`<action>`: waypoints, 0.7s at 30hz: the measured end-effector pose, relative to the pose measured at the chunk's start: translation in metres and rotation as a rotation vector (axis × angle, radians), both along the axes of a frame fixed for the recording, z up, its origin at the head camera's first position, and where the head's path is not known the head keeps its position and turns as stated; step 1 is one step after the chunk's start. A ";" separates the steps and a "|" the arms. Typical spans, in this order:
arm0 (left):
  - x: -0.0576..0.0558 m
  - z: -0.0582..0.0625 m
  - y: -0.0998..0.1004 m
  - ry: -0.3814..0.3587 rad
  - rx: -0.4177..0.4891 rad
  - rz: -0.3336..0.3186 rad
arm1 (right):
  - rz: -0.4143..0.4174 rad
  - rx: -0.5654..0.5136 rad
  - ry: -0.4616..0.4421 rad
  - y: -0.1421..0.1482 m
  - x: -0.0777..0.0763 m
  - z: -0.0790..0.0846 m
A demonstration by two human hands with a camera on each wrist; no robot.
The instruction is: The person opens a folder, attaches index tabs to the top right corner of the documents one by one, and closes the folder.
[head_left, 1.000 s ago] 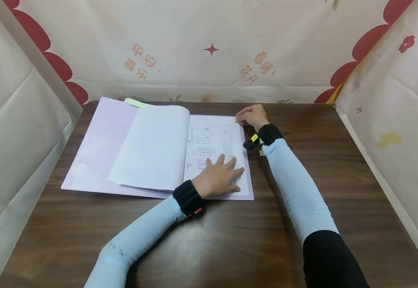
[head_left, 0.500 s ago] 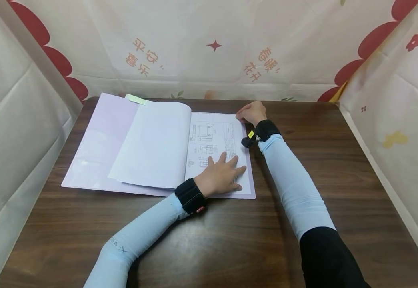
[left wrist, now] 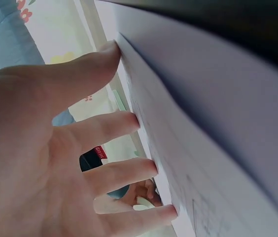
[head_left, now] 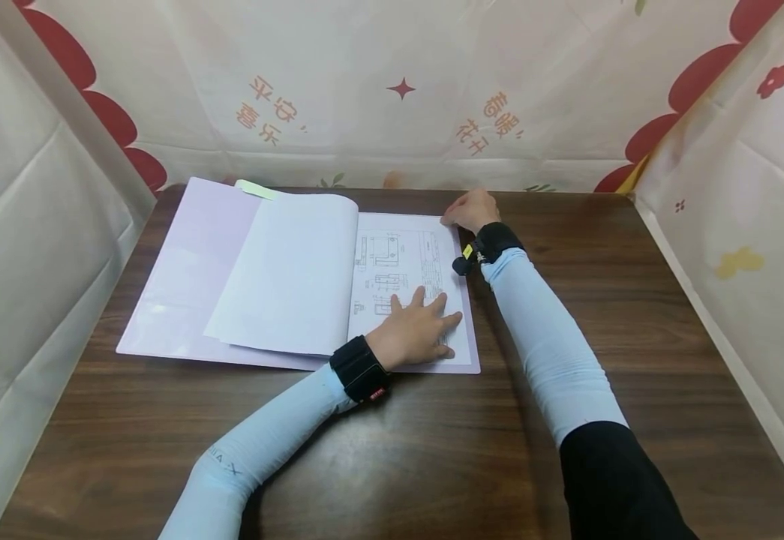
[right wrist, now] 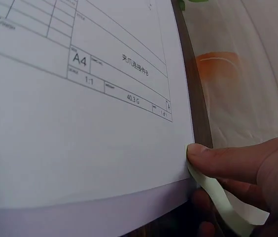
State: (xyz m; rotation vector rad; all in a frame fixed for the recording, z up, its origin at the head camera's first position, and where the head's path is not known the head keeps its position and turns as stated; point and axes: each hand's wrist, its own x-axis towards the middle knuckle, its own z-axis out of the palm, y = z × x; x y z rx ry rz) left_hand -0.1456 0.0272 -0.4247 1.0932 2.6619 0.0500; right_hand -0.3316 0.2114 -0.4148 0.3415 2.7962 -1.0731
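Observation:
A lavender folder (head_left: 189,300) lies open on the table, with a blank white sheet (head_left: 290,277) turned over to its left side. On the right is a page with technical drawings (head_left: 401,274). My left hand (head_left: 415,330) rests with spread fingers on the lower part of this page; the left wrist view shows its fingertips (left wrist: 151,168) touching the paper. At the page's far right corner, my right hand (head_left: 473,210) pinches a pale green sticky tab (right wrist: 218,197). Its thumb (right wrist: 218,160) presses one end of the tab at the page edge, while the other end curls free.
Another pale green tab (head_left: 254,189) sticks out at the far edge of the turned sheet. The brown wooden table (head_left: 567,300) extends around the folder. A printed cream curtain (head_left: 364,112) hangs behind it and on both sides.
The right wrist has turned and shifted slightly left, while its fingers stay at the page corner. The left hand keeps its place on the page.

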 end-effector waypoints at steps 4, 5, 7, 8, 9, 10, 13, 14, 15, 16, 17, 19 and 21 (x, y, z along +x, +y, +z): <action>0.001 -0.002 0.001 0.013 -0.012 -0.005 | -0.015 0.087 -0.003 0.006 -0.004 -0.004; 0.001 -0.002 0.001 0.015 -0.015 -0.006 | -0.020 0.111 -0.004 0.007 -0.006 -0.006; 0.001 -0.002 0.001 0.020 -0.015 -0.003 | -0.038 0.148 -0.012 0.010 -0.011 -0.010; 0.001 -0.002 0.002 0.019 -0.013 -0.002 | -0.051 0.148 -0.018 0.011 -0.012 -0.012; 0.001 -0.002 0.002 0.017 -0.011 -0.001 | -0.064 0.140 -0.024 0.012 -0.014 -0.014; 0.002 -0.002 0.002 0.017 -0.011 0.000 | -0.076 0.127 -0.028 0.014 -0.016 -0.016; 0.001 -0.003 0.004 0.021 -0.013 0.003 | -0.103 0.088 -0.018 0.017 -0.018 -0.020; 0.001 -0.004 0.004 0.023 -0.015 0.003 | -0.104 0.080 -0.014 0.017 -0.018 -0.020; 0.001 -0.003 0.004 0.023 -0.015 0.003 | -0.102 0.075 -0.008 0.018 -0.017 -0.020; 0.000 -0.004 0.004 0.021 -0.016 0.003 | -0.097 0.073 -0.006 0.018 -0.016 -0.021; 0.000 -0.004 0.004 0.020 -0.015 0.002 | -0.090 0.075 -0.005 0.018 -0.015 -0.021; 0.000 -0.004 0.003 0.018 -0.013 -0.002 | -0.075 0.068 -0.012 0.017 -0.012 -0.020; -0.001 -0.004 0.002 0.019 -0.011 -0.004 | -0.063 0.055 -0.020 0.017 -0.010 -0.018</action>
